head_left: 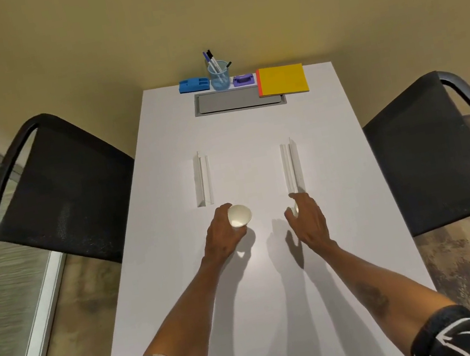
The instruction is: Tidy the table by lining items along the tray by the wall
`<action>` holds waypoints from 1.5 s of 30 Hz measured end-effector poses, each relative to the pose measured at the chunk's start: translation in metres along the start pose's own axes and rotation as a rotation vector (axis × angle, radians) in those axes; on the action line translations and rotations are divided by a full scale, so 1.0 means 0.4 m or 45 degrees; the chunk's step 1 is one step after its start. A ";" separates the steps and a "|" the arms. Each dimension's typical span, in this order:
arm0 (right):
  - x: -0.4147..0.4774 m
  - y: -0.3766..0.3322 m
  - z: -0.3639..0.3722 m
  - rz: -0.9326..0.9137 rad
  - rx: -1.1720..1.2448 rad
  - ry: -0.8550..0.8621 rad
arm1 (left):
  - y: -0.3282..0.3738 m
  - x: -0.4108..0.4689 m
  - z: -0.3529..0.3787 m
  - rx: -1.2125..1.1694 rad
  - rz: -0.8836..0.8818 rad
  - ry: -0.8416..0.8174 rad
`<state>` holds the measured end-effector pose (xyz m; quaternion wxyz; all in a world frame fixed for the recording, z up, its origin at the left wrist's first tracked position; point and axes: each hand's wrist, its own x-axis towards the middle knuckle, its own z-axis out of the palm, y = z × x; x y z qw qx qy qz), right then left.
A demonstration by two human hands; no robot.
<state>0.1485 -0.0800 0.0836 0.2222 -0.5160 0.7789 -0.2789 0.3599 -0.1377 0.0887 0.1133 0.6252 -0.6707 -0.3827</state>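
Currently the left hand (222, 236) is gripping a white paper cup (239, 215) round its wall, with the mouth tilting back toward the camera, over the middle of the table (261, 283). The right hand (309, 221) is curling round a small white object (295, 208), mostly hidden behind the fingers, and what it is cannot be told. The tray (238, 98) is lying at 12 o'clock from both hands and well apart from them, its long axis running 9 to 3 along the wall edge. Beyond it a blue holder (194, 85), a pen pot (219, 80), a purple dispenser (243, 79) and a yellow notebook (284, 79) are standing in a row, the notebook overlapping the tray's 3 o'clock end. Two white rails (202, 180) are lying between hands and tray, pointing 12 to 6. By judgement, free space is sitting at the 9 o'clock end — nearer the left hand — so the cup's carry is looking like 12, shading toward 11.
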 end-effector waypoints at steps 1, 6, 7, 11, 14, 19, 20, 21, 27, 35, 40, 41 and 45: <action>-0.005 -0.013 0.015 -0.012 0.040 -0.033 | -0.015 -0.002 -0.012 0.007 -0.009 0.001; -0.033 -0.068 0.101 0.066 0.182 -0.313 | -0.099 0.000 -0.066 0.059 -0.058 -0.004; -0.038 -0.076 0.118 0.088 0.176 -0.368 | -0.116 0.003 -0.076 0.059 -0.070 -0.004; -0.049 -0.101 0.181 0.220 0.184 -0.509 | -0.170 0.022 -0.104 0.007 -0.157 0.000; -0.051 -0.110 0.217 0.334 0.190 -0.576 | -0.199 0.041 -0.115 -0.038 -0.185 -0.013; -0.046 -0.114 0.248 0.358 0.071 -0.643 | -0.231 0.074 -0.113 -0.099 -0.200 -0.029; -0.045 -0.114 0.251 0.349 0.042 -0.648 | -0.236 0.079 -0.111 -0.108 -0.207 -0.041; -0.043 -0.113 0.255 0.343 0.029 -0.645 | -0.242 0.085 -0.108 -0.116 -0.210 -0.047; -0.040 -0.102 0.264 0.400 0.059 -0.635 | -0.261 0.114 -0.091 -0.158 -0.233 -0.015; -0.045 -0.104 0.259 0.448 0.033 -0.649 | -0.260 0.129 -0.088 -0.185 -0.242 -0.006; -0.036 -0.118 0.245 0.470 0.078 -0.681 | -0.255 0.118 -0.093 -0.181 -0.232 -0.077; -0.034 -0.119 0.242 0.468 0.090 -0.680 | -0.258 0.115 -0.094 -0.185 -0.229 -0.081; -0.030 -0.131 0.233 0.450 0.121 -0.660 | -0.251 0.084 -0.106 -0.321 -0.290 -0.094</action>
